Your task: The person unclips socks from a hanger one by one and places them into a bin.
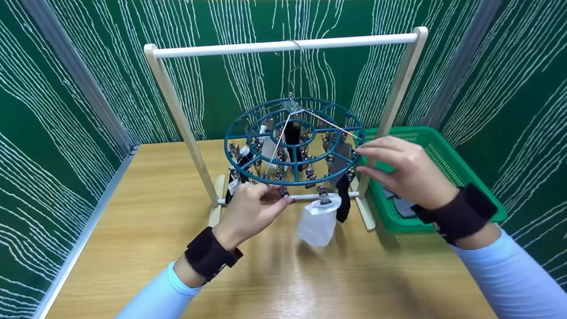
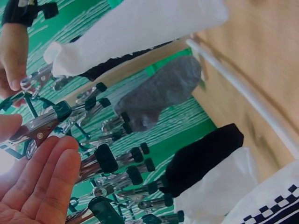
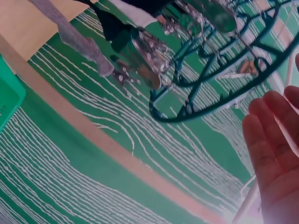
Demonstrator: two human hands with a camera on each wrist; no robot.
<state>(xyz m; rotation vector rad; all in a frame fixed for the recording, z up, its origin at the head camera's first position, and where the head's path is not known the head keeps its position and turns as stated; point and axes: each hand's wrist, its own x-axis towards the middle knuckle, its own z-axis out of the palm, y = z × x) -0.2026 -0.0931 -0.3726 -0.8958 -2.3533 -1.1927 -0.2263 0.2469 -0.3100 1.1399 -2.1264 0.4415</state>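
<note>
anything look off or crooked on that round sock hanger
The round clip hanger sits tilted, its near rim lower than the far rim, with the right hand touching its right edge. The white sock is blurred, so it seems to be swinging. Nothing looks damaged or spilled.

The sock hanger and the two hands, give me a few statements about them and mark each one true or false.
1. The round hanger hangs from the rack's top bar. True.
2. The left hand is at a clip on the hanger's near rim. True.
3. The white sock lies flat on the table. False: it hangs from a clip on the near rim.
4. The right hand is inside the basket. False: its fingertips are at the hanger's right rim, above the green basket.
5. The basket sits left of the rack. False: it is to the right.
6. A grey sock hangs among the clips. True.
</note>
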